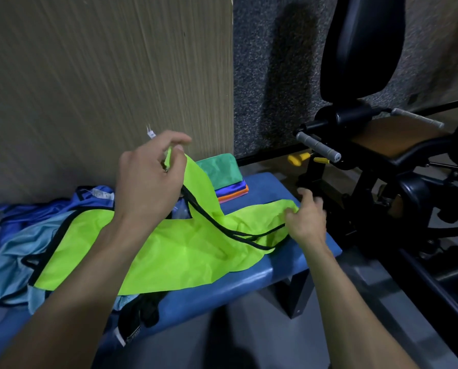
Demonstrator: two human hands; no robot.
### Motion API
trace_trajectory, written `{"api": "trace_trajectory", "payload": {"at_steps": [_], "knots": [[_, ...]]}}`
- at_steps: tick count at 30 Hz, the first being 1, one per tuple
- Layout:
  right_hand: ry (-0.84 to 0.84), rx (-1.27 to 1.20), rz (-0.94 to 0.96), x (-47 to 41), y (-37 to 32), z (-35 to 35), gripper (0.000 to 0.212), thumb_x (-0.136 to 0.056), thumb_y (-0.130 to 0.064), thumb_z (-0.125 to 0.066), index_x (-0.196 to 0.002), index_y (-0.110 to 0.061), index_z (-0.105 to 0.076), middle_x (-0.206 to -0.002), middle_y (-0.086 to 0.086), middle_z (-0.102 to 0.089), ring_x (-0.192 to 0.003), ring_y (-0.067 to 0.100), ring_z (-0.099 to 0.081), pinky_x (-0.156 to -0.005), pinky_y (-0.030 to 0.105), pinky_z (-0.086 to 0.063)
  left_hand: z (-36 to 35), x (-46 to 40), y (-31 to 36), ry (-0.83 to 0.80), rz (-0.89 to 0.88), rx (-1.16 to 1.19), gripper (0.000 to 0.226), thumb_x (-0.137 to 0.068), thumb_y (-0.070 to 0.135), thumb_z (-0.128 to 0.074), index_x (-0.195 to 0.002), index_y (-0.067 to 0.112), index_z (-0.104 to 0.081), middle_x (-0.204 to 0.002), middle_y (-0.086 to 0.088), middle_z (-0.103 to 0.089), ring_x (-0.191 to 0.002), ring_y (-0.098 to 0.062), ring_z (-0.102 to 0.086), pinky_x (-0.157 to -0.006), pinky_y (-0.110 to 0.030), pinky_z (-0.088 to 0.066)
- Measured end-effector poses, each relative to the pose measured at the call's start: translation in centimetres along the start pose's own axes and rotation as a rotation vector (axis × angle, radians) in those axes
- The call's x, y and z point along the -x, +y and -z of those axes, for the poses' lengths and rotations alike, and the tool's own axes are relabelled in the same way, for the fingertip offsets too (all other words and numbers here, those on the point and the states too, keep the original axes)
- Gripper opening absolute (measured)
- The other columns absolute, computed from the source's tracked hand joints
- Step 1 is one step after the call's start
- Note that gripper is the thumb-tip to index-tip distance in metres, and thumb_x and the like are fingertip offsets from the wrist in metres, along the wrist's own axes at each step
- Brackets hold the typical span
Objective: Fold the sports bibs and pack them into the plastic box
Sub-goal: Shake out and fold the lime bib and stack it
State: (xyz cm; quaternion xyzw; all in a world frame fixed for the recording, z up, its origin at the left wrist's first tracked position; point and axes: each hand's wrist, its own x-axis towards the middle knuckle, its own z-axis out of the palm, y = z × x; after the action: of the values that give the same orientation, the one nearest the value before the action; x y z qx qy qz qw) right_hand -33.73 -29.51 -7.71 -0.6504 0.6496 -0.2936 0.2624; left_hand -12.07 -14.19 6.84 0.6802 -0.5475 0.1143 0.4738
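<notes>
A neon-green bib (174, 251) with black trim lies spread over the blue padded bench (249, 278). My left hand (153, 177) pinches one of its shoulder straps and lifts it above the bench. At the bib's right edge, my right hand (306, 222) grips the fabric between thumb and fingers. A stack of folded bibs (222, 173), green on top with blue, orange and pink below, sits at the bench's far end. Unfolded blue bibs (17, 235) lie heaped on the left, partly under the green one. No plastic box shows clearly.
A wood-grain panel (102, 75) stands right behind the bench. Black gym equipment (369, 161) with grey handles crowds the right side, close to the bench end. A black bib or strap (140, 315) hangs off the bench's front edge. Grey floor lies below.
</notes>
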Motion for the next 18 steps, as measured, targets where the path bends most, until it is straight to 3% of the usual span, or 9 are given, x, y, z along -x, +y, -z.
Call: {"api": "trace_trajectory", "payload": {"at_steps": [2, 4, 6, 8, 10, 12, 14, 16, 18], "knots": [[0.013, 0.069, 0.307, 1.1, -1.5, 0.5, 0.055, -0.09, -0.023, -0.065, -0.143, -0.021, -0.05, -0.14, 0.005, -0.049, -0.128, 0.034, -0.046, -0.103, 0.041, -0.04, 0.2, -0.3, 0.6, -0.07, 0.034, 0.075, 0.022, -0.101, 0.021, -0.053, -0.102, 0.032, -0.072, -0.052, 0.005, -0.059, -0.042, -0.006, -0.063, -0.053, -0.021, -0.047], [-0.277, -0.112, 0.553, 2.5, -3.4, 1.4, 0.047, -0.089, -0.024, -0.064, -0.135, -0.023, -0.06, -0.135, -0.01, -0.056, -0.131, 0.015, -0.048, -0.105, 0.02, -0.034, 0.2, -0.4, 1.1, -0.118, 0.068, 0.134, 0.024, -0.101, 0.019, -0.053, -0.1, 0.03, -0.073, -0.055, -0.007, -0.065, -0.046, -0.008, -0.068, -0.053, -0.034, -0.057], [-0.608, -0.128, 0.594, 4.3, -3.9, 1.6, 0.043, -0.09, -0.038, -0.064, -0.132, -0.03, -0.062, -0.133, -0.019, -0.058, -0.127, -0.001, -0.047, -0.103, 0.012, -0.032, 0.0, -0.3, 1.4, -0.146, 0.094, 0.147, 0.025, -0.1, 0.017, -0.052, -0.098, 0.029, -0.074, -0.054, -0.009, -0.067, -0.047, -0.01, -0.069, -0.053, -0.038, -0.059], [-0.755, -0.054, 0.57, 5.3, -3.3, 1.3, 0.055, -0.086, -0.055, -0.073, -0.135, -0.033, -0.059, -0.134, -0.02, -0.057, -0.126, -0.004, -0.048, -0.105, 0.017, -0.036, -0.2, -0.2, 1.6, -0.173, 0.123, 0.159, 0.026, -0.099, 0.016, -0.052, -0.098, 0.029, -0.074, -0.054, -0.004, -0.068, -0.048, -0.011, -0.07, -0.054, -0.037, -0.06], [-0.74, -0.029, 0.605, 5.5, -2.5, 0.2, 0.059, -0.078, -0.058, -0.08, -0.128, -0.03, -0.062, -0.123, -0.018, -0.062, -0.114, -0.002, -0.055, -0.097, 0.017, -0.043, -0.4, -0.1, 1.6, -0.2, 0.145, 0.191, 0.026, -0.099, 0.016, -0.051, -0.097, 0.028, -0.075, -0.055, -0.003, -0.069, -0.048, -0.013, -0.07, -0.054, -0.037, -0.06], [-0.599, 0.037, 0.693, 5.5, -2.2, -0.7, 0.028, -0.083, -0.046, -0.081, -0.092, -0.027, -0.062, -0.086, -0.012, -0.061, -0.081, 0.005, -0.054, -0.075, 0.026, -0.043, -0.8, -0.1, 1.7, -0.232, 0.127, 0.173, 0.027, -0.099, 0.017, -0.05, -0.095, 0.027, -0.074, -0.052, -0.001, -0.065, -0.048, -0.013, -0.07, -0.051, -0.03, -0.056], [-0.527, 0.116, 0.718, 5.6, -2.1, -0.6, 0.045, -0.091, -0.038, -0.075, -0.065, -0.022, -0.041, -0.059, -0.007, -0.04, -0.058, 0.011, -0.036, -0.058, 0.031, -0.029, -1.2, -0.3, 1.7, -0.306, 0.124, 0.122, 0.032, -0.102, 0.016, -0.042, -0.098, 0.026, -0.073, -0.043, 0.002, -0.054, -0.049, -0.011, -0.07, -0.045, -0.024, -0.047], [-0.55, 0.136, 0.668, 5.8, -1.5, 0.1, 0.058, -0.091, -0.041, -0.073, -0.058, -0.019, -0.032, -0.053, -0.005, -0.03, -0.051, 0.014, -0.028, -0.05, 0.029, -0.023, -1.5, -0.7, 1.7, -0.429, 0.133, 0.107, 0.04, -0.103, 0.011, -0.034, -0.108, 0.024, -0.071, -0.043, 0.001, -0.051, -0.055, -0.011, -0.072, -0.045, -0.022, -0.046], [-0.638, 0.185, 0.576, 5.8, -0.7, 1.2, 0.06, -0.089, -0.046, -0.074, -0.058, -0.017, -0.033, -0.053, -0.005, -0.031, -0.05, 0.013, -0.028, -0.05, 0.03, -0.024, -1.9, -1.4, 1.5, -0.536, 0.082, 0.059, 0.044, -0.099, 0.003, -0.036, -0.121, 0.023, -0.069, -0.069, 0.002, -0.066, -0.064, -0.011, -0.074, -0.056, -0.024, -0.053]]}}
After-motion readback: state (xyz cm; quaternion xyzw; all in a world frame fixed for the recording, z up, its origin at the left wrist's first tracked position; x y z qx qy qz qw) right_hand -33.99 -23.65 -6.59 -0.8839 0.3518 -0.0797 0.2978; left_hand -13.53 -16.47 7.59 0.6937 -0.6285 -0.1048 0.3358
